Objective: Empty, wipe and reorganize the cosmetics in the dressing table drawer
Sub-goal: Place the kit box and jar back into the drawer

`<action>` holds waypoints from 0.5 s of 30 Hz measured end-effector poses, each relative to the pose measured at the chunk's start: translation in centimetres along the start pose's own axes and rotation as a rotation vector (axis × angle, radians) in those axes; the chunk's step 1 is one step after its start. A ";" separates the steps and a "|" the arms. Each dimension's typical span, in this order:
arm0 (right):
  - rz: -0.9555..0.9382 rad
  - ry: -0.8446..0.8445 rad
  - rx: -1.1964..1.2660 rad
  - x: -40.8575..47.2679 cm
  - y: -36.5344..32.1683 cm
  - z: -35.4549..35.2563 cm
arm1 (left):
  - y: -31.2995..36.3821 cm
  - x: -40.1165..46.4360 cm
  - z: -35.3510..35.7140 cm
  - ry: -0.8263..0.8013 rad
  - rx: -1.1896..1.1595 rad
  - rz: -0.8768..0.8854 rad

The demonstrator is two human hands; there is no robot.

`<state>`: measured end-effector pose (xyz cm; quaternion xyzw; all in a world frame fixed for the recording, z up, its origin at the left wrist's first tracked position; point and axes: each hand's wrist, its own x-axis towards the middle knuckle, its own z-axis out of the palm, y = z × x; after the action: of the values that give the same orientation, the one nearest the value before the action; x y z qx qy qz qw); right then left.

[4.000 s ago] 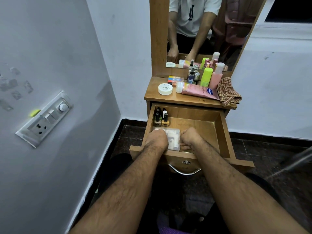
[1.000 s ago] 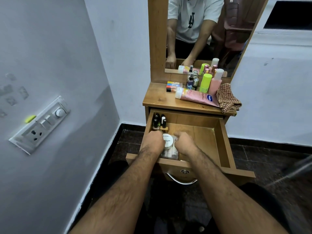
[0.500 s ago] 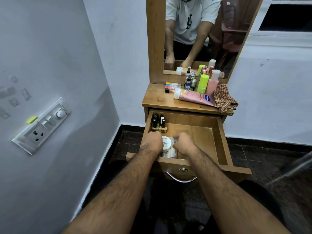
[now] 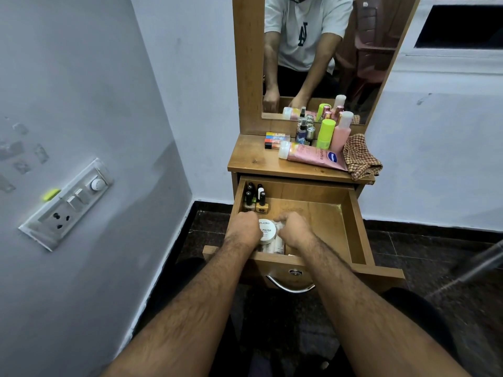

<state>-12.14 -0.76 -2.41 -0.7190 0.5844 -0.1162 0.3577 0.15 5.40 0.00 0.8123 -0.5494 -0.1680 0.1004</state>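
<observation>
Four nail polish bottles (image 4: 255,199) stand grouped in the back-left corner of the open drawer (image 4: 356,229), likely to leave the floor free. Your left hand (image 4: 245,229) curls against the white jar (image 4: 265,231), seating it on a clear packet (image 4: 277,244) at front-left. Your right hand (image 4: 295,228) clenches beside it; what it grasps, I cannot tell.

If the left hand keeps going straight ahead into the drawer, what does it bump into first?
Probably the small nail polish bottles with black caps, standing in the wooden drawer's back left corner, just beyond the left hand. Depth is hard to judge, so it might slide past them.
</observation>
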 end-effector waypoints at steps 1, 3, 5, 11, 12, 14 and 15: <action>0.000 0.006 -0.003 0.0 0.0 0.0 | 0.0 0.0 0.0 -0.001 -0.004 -0.005; -0.003 0.004 -0.022 -0.2 -0.1 0.0 | -0.1 0.0 -0.2 -0.008 -0.015 -0.017; -0.005 0.001 -0.039 -0.3 -0.1 -0.1 | -0.1 0.0 -0.2 -0.011 -0.022 -0.026; 0.006 0.009 -0.016 0.0 0.1 0.1 | -0.1 -0.1 -0.3 -0.008 -0.036 -0.028; 0.004 0.026 -0.012 0.0 0.1 0.1 | -0.1 -0.1 -0.3 0.000 -0.042 -0.026; -0.001 0.059 -0.013 0.0 0.2 -0.1 | -0.2 -0.2 -0.5 0.045 -0.054 -0.016; -0.004 0.071 -0.018 0.0 0.2 -0.1 | -0.3 -0.3 -0.7 0.076 -0.060 -0.009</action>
<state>-12.40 -0.82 -2.46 -0.7188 0.5965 -0.1369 0.3299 0.56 5.76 0.56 0.8171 -0.5363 -0.1541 0.1448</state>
